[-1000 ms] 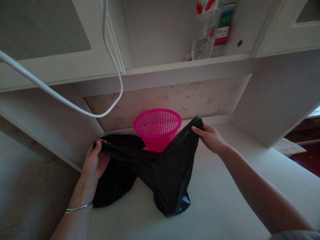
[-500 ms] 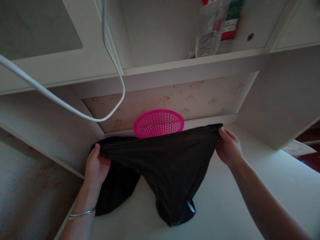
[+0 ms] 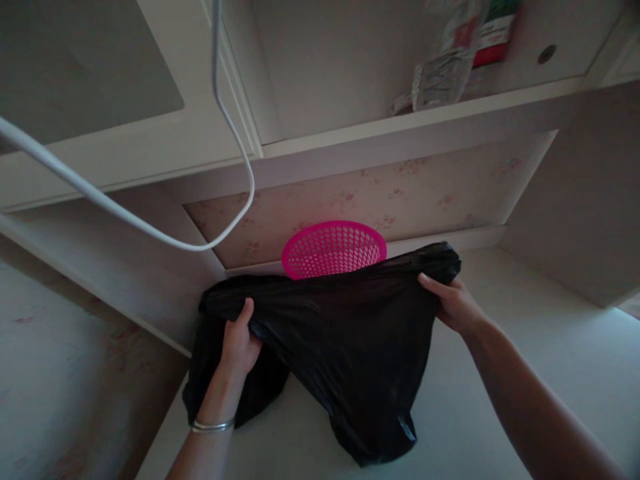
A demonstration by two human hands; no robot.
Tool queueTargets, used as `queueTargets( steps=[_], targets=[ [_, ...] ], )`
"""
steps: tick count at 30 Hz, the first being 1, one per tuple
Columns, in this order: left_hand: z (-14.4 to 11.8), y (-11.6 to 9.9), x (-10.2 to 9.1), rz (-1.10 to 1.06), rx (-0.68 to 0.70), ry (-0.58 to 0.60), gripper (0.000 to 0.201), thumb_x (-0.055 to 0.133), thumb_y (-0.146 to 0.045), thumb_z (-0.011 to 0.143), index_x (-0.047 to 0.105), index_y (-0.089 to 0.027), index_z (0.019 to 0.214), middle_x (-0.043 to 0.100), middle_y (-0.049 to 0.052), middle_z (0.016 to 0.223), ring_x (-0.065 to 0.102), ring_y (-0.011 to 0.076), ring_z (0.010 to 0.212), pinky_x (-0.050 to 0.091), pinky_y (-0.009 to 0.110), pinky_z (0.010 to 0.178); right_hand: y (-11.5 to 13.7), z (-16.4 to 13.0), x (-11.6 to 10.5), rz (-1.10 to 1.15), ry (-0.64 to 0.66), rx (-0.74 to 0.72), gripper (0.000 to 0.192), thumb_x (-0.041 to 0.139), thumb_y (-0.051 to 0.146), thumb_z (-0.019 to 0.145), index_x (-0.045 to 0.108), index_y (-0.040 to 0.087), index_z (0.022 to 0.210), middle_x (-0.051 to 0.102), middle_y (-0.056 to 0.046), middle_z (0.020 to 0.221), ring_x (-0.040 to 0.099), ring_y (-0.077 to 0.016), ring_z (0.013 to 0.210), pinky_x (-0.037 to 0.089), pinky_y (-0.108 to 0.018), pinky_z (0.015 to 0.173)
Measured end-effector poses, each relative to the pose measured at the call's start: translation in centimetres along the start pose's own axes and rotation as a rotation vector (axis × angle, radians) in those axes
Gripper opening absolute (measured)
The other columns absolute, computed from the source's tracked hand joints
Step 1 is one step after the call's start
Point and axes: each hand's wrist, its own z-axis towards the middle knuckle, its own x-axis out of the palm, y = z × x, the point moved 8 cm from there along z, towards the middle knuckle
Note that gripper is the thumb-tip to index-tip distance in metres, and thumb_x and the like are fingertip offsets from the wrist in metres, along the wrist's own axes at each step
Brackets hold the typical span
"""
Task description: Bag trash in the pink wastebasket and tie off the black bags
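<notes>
A black plastic bag (image 3: 350, 347) hangs spread between both hands over a white desk (image 3: 500, 393). My left hand (image 3: 239, 343) grips the bag's rim on the left, a silver bangle on its wrist. My right hand (image 3: 453, 303) pinches the rim at the right end. Behind the bag stands a pink perforated basket (image 3: 334, 248); only its rim and inner wall show above the bag's edge. The bag's bottom rests crumpled on the desk.
A white cable (image 3: 150, 220) loops down from the upper left in front of the cabinet. A shelf (image 3: 450, 113) above holds a clear plastic packet and a red and green package. White side panels close the desk nook on both sides.
The bag's rim has been pulled wider and lifted in front of the basket, hiding its lower part. My left hand has shifted right along the rim; my right hand has moved right.
</notes>
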Motion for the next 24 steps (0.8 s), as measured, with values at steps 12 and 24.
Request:
queueTargets(
  steps=[12,24],
  targets=[
    [-3.0,0.3,0.4,-0.086,0.045,0.253,0.067,0.091,-0.069,0.063,0.079,-0.029,0.116,0.078,0.003,0.131,0.059,0.0285,0.138,0.054,0.037,0.109,0.8,-1.4,-2.8,0.221,0.052,-0.148,0.06,0.077,0.082,0.067,0.079,0.035,0.104,0.079,-0.002,0.124,0.063,-0.0388,0.134,0.052,-0.058,0.11],
    [-5.4,4.3,3.5,0.106,-0.064,0.218,0.068,0.105,-0.046,0.049,0.081,-0.024,0.108,0.084,0.008,0.105,0.07,0.0384,0.122,0.05,0.057,0.114,-2.2,-1.6,2.3,0.033,0.387,0.178,0.056,0.099,0.041,0.055,0.078,0.022,0.103,0.083,-0.01,0.101,0.076,-0.0354,0.099,0.056,-0.056,0.101]
  ],
)
